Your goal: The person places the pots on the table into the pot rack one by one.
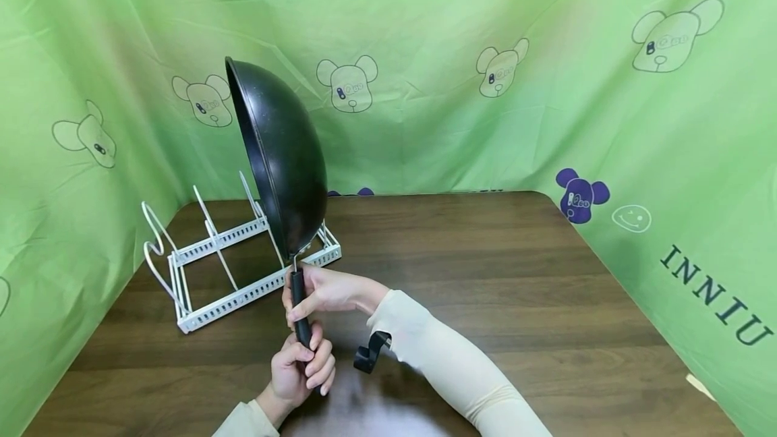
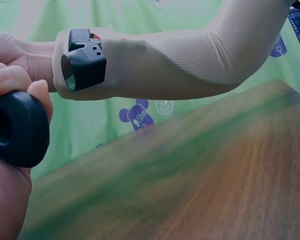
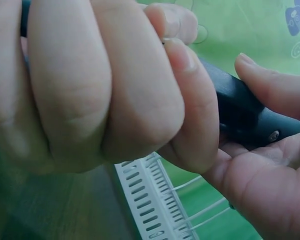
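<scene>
A black wok (image 1: 291, 147) is held up on edge above the right end of a white wire rack (image 1: 237, 295), its hollow facing left and its handle pointing down toward me. Whether the wok touches the rack, I cannot tell. My right hand (image 1: 330, 292) grips the black handle (image 1: 299, 288) just below the wok's bowl. Lower down, the fingers of my left hand (image 1: 300, 366) are curled around the handle's end. In the left wrist view the handle's rounded end (image 2: 37, 132) sticks out of the left hand. Fingers surround the handle (image 3: 240, 110) in the right wrist view.
The rack stands on the left of a brown wooden table (image 1: 485, 275), with several upright wire dividers. A green curtain (image 1: 425, 120) with printed bear heads hangs around the table. A black wrist band (image 1: 371, 351) juts from the right sleeve.
</scene>
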Action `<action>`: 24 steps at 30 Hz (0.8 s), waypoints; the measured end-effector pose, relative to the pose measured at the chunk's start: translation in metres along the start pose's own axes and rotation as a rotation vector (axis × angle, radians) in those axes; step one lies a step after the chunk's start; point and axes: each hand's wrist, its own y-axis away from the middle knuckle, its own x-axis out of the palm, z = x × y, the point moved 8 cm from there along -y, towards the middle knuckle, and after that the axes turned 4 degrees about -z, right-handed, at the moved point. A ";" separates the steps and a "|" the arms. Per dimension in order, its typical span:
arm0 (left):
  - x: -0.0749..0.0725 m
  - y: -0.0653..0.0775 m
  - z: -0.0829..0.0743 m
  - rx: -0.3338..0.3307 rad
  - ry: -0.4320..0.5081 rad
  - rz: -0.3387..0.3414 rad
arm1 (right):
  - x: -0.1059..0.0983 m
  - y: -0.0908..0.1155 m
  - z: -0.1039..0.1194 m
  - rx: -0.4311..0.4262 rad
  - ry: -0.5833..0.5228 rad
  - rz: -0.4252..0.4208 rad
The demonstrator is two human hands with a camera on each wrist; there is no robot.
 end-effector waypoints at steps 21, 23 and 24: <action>-0.010 0.006 0.012 -0.024 0.006 -0.144 | -0.008 -0.002 -0.023 0.072 -0.094 -0.048; -0.011 0.007 0.013 -0.032 0.013 -0.158 | -0.008 -0.003 -0.024 0.072 -0.094 -0.043; -0.011 0.007 0.014 -0.037 0.018 -0.164 | -0.008 -0.003 -0.025 0.073 -0.095 -0.039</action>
